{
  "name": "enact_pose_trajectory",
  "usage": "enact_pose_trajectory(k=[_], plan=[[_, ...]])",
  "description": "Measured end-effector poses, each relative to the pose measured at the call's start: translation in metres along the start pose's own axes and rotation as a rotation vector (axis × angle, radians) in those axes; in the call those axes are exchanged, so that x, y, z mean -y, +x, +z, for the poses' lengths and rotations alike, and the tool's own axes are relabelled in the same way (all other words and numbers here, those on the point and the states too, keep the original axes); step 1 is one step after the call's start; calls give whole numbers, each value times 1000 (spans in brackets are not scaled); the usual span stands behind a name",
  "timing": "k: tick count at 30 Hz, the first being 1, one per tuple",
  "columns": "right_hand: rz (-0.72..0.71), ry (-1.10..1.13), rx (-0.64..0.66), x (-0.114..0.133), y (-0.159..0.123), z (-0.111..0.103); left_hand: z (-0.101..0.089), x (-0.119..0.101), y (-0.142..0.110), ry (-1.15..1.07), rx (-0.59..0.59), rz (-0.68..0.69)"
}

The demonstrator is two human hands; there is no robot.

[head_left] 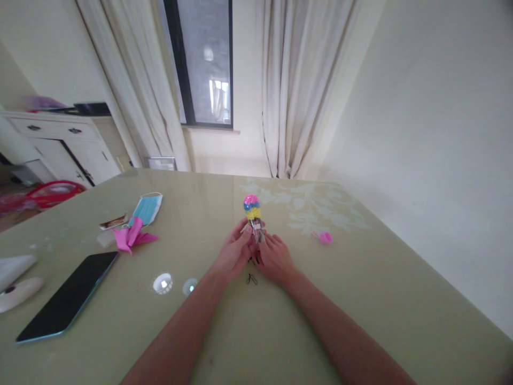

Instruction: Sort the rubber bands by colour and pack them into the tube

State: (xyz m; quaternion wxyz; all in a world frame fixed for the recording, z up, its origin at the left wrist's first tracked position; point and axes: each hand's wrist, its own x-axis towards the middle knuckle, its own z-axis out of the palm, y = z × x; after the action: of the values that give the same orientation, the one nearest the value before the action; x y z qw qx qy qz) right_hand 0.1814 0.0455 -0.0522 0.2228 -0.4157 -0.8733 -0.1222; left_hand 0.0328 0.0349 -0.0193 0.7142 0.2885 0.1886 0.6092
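Observation:
Both of my hands meet over the middle of the table around a small clear container [253,216] with pink, blue and yellow contents in layers and something dark lower down. It stands roughly upright, tilted slightly; its exact kind I cannot make out. My left hand [233,251] grips it from the left, thumb along its side. My right hand [276,258] closes on its lower part from the right, and those fingertips are partly hidden. Just below the hands lies a small dark looped cord [251,279]. A small pink object with a thin loop [325,238] rests to the right.
On the left of the glossy table [360,321] lie a dark tablet or phone [68,299], a pink folded paper piece [134,235], a blue face mask [147,209] and a white mouse-like object [20,293]. A wall [433,160] borders the right side.

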Motion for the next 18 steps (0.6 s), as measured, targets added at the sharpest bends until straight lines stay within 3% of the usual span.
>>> enact_pose_trajectory(k=[3, 8, 12, 18], plan=[[36, -13, 35, -2, -1, 2, 2, 5, -1, -6, 23, -45], [37, 9, 82, -1, -2, -4, -1, 6, 3, -35, -71, -12], [-40, 46, 52, 1, -3, -10, -4, 1, 6, -42, -128, 61], [-47, 18, 9, 1, -2, -5, -4, -2, 4, -24, -86, 56]])
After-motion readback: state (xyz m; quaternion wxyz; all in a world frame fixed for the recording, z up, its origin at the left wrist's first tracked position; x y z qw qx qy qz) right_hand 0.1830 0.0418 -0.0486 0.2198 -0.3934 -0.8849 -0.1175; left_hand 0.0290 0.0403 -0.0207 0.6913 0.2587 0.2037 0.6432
